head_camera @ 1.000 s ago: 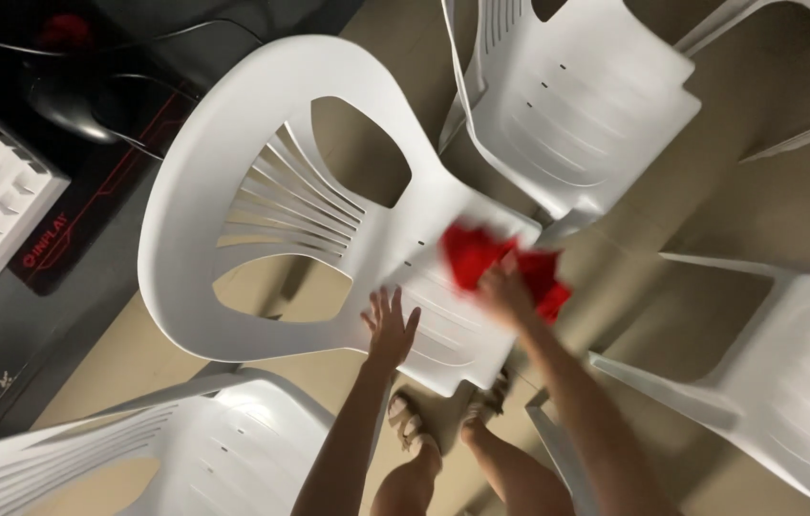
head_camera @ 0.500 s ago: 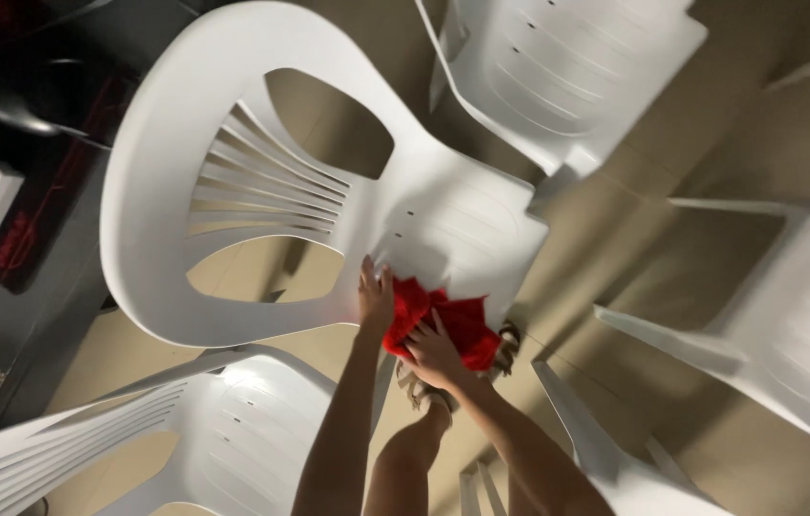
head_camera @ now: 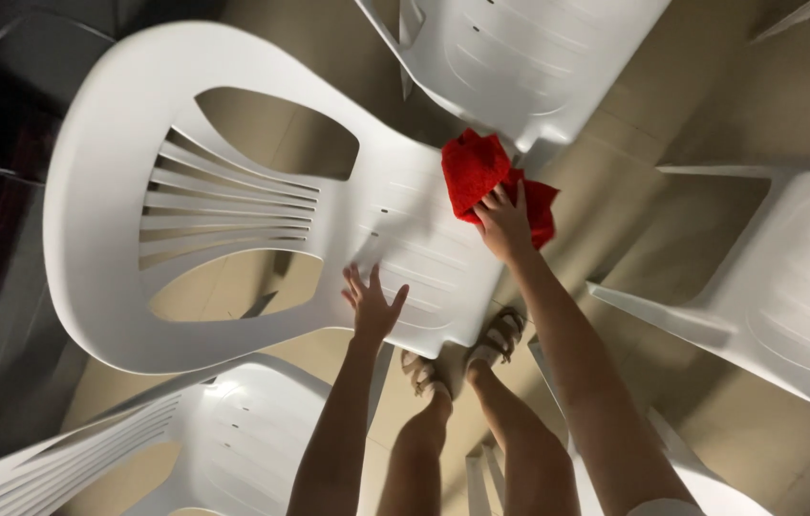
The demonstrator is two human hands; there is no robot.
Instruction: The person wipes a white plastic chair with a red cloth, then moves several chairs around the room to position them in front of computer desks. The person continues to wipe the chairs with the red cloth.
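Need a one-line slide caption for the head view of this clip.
Right hand presses a red cloth on a white plastic chair's seat; left hand rests flat beside it.

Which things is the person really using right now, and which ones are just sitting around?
Being used:
- red cloth, under the right hand
- middle white chair, its seat touched by the left hand

Just sitting around:
- white chair at the top
- white chair on the right
- white chair at the bottom left
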